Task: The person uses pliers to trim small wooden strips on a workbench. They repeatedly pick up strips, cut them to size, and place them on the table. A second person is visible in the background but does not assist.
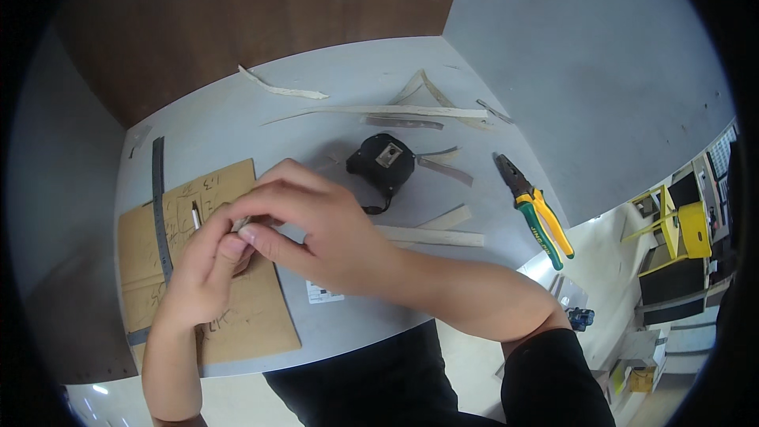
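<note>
Both hands — left (207, 265) and right (316, 225) — pinched a small pale strip (239, 224) over the cardboard (261, 308); a firm fingertip grip seemed best, tape measure (382, 162) at two o'clock.

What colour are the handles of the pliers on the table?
The pliers have green and yellow handles, seen in the head view, right of the hands.
</note>
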Available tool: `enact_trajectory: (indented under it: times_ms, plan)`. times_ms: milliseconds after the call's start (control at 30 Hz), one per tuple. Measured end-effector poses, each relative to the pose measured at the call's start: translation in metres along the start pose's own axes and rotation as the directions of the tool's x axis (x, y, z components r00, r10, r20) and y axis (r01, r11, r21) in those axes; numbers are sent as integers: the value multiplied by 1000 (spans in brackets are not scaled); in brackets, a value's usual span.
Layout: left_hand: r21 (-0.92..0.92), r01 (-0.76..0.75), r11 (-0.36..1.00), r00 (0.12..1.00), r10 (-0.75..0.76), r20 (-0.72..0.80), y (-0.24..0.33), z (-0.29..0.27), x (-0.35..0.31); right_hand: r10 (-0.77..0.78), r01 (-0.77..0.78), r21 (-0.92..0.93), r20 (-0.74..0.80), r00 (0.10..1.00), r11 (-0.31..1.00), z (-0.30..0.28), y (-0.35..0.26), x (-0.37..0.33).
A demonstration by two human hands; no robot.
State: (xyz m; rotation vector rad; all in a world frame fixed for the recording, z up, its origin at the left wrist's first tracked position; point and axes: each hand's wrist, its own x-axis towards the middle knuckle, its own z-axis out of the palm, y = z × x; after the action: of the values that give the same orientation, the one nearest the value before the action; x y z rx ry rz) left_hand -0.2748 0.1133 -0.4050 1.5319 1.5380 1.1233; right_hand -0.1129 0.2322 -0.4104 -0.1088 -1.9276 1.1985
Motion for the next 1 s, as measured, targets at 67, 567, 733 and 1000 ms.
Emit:
enact_trajectory:
  times_ms: [67,567,733,1000]
  plan:
    - [-112,45,993,997,-38,67,2,2,1,-84,83,-45,-21,996,996,-1,0,-1]
    - [134,3,991,999,-10,52,-9,8,-10,-284,290,-207,60,957,934,2,7,-6]
    - [49,66,997,998,-67,21,4,16,-9,-217,220,-116,40,975,969,2,6,-7]
    - [-235,96,967,975,-43,219,-10,-10,-18,221,-347,343,357,908,873,-22,-14,6]
